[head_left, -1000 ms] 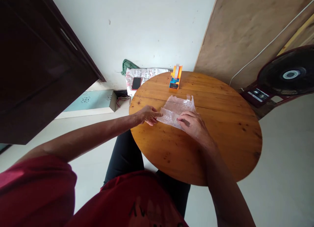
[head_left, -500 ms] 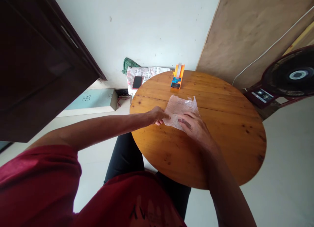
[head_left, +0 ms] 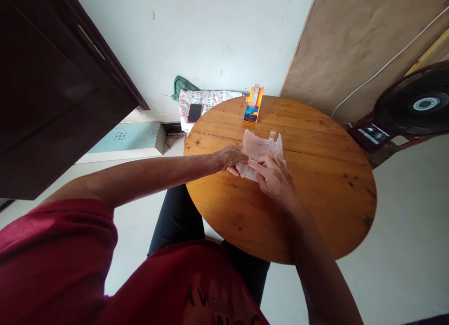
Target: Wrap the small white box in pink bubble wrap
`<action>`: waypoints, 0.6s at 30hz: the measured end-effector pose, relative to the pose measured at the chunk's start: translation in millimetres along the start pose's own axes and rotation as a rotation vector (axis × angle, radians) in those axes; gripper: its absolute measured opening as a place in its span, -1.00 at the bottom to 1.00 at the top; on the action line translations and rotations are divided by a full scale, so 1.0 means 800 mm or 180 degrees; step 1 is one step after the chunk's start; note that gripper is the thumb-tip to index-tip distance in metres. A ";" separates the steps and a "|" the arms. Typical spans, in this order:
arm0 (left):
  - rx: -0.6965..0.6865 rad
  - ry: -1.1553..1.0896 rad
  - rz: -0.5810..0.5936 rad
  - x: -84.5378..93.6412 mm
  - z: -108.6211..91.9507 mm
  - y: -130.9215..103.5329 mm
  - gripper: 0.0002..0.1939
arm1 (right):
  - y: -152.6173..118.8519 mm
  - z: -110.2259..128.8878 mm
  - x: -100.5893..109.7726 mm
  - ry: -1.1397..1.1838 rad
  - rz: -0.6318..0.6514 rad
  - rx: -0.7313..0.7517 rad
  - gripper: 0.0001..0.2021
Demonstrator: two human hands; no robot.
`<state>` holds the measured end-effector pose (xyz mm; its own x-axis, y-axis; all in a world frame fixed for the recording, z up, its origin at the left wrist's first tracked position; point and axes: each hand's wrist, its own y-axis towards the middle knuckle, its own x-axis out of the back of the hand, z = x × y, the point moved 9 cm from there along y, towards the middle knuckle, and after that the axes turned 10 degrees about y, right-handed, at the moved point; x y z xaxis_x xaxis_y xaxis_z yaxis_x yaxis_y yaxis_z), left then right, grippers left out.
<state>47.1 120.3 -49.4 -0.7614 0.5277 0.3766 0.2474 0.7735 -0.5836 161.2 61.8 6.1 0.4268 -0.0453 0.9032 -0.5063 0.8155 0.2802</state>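
A sheet of bubble wrap (head_left: 262,143) lies on the round wooden table in front of me. My left hand (head_left: 232,159) is closed on its left edge, which is lifted and bunched toward the middle. Over the lower right part of the wrap rests my right hand (head_left: 275,175), its fingers stretched to the left and its fingertips close to my left fingers. A short clear strip, like tape, sticks up from the wrap's far edge. Whether anything lies inside the wrap I cannot tell.
An orange and blue tape dispenser (head_left: 253,105) stands at the far side of the wooden table (head_left: 329,184). A phone (head_left: 194,113) lies on a printed white bag (head_left: 210,99) beyond the table's left edge. At the right is a black fan (head_left: 417,105); a dark door (head_left: 63,91) is at the left.
My left hand has moved slightly right, folding the wrap's left edge inward. My right fingers have come closer to it. The clear strip at the far edge now stands out more.
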 end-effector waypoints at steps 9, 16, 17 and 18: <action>0.0019 -0.0213 -0.0037 -0.003 -0.021 -0.009 -0.84 | 0.002 -0.004 0.005 0.0178 -0.0226 -0.0228 -0.66; -0.0054 0.0323 -0.0151 -0.005 -0.028 -0.012 -0.86 | 0.000 -0.006 0.009 0.0307 -0.0399 -0.0260 -0.59; -0.0088 0.0379 -0.0166 -0.006 -0.030 -0.012 -0.86 | 0.000 -0.007 0.009 0.0323 -0.0394 -0.0264 -0.59; -0.0137 0.0414 -0.0166 -0.007 -0.033 -0.012 -0.85 | 0.000 -0.007 0.010 0.0340 -0.0396 -0.0276 -0.59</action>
<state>64.8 119.6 -27.1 -0.6904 0.5252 0.4974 0.2370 0.8139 -0.5304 169.0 64.8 11.6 0.5617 -0.0912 0.8223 -0.3801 0.8543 0.3545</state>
